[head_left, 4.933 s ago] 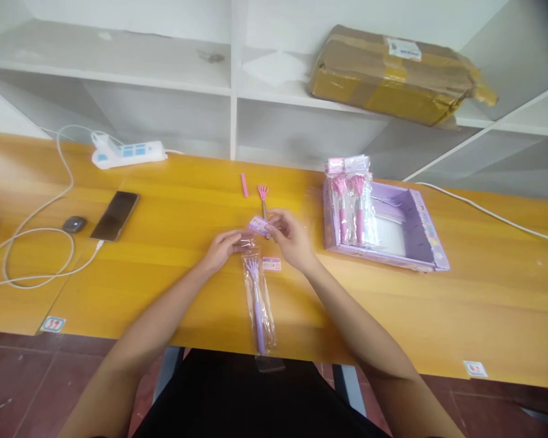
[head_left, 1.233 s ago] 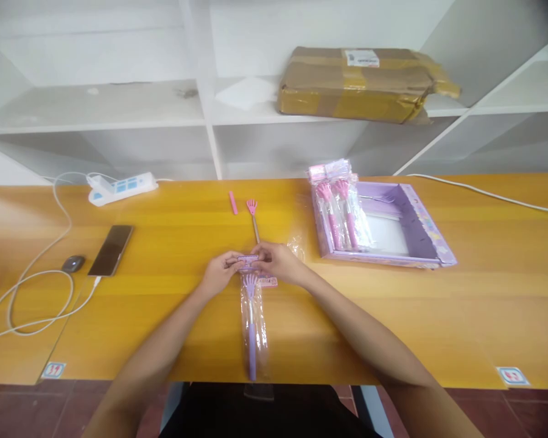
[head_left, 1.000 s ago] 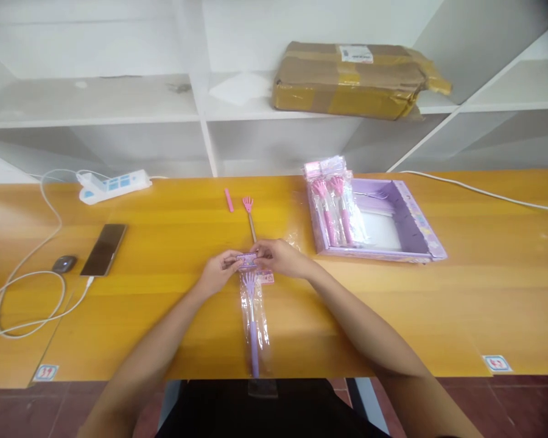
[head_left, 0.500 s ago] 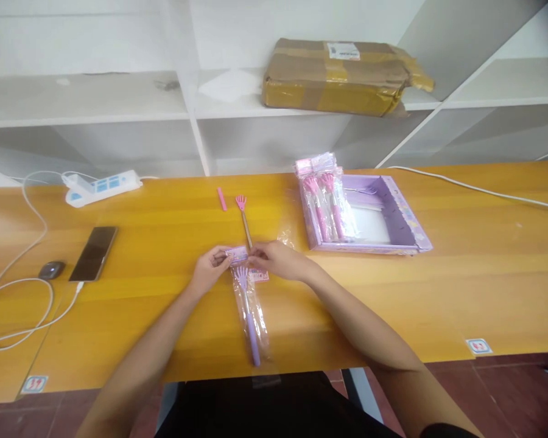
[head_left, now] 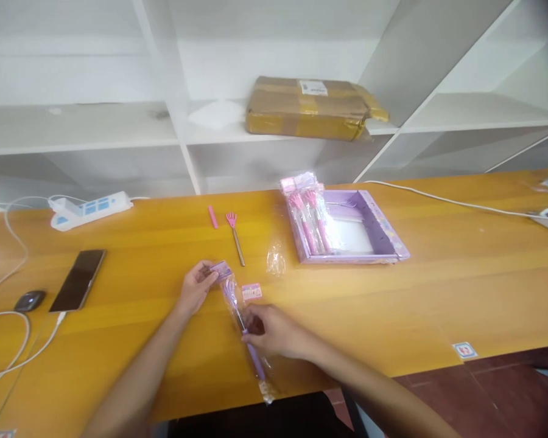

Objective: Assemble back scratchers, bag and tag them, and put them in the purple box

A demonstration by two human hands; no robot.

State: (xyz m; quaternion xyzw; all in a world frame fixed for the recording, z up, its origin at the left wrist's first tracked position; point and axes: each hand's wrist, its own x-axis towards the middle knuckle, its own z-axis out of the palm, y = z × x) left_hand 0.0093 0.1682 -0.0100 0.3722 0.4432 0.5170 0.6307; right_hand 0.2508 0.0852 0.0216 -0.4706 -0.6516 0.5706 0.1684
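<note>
A purple back scratcher [head_left: 254,360] lies inside a clear plastic bag with a printed header card [head_left: 221,269], slanting towards the table's front edge. My left hand [head_left: 198,286] is closed, pinching the card at the bag's top. Lower down, my right hand [head_left: 270,331] has its fingers closed around the bagged scratcher where the metal rod meets the purple handle. Just above that hand lies a small pink card [head_left: 251,291]. Farther back are a pink-headed back scratcher with a bare metal rod [head_left: 238,243] and a separate pink handle tube [head_left: 212,217].
A purple box [head_left: 354,258] holds bagged pink back scratchers [head_left: 313,222]. Crumpled clear plastic [head_left: 276,260] lies left of it. To the left are a phone [head_left: 78,281], a mouse [head_left: 30,300], a power strip [head_left: 91,210] and cables. A taped carton [head_left: 301,112] sits on the shelf behind.
My right hand has moved from the header card down to the scratcher's handle. My left hand still pinches the card, and the bag's lower end now reaches the table edge. The view has shifted.
</note>
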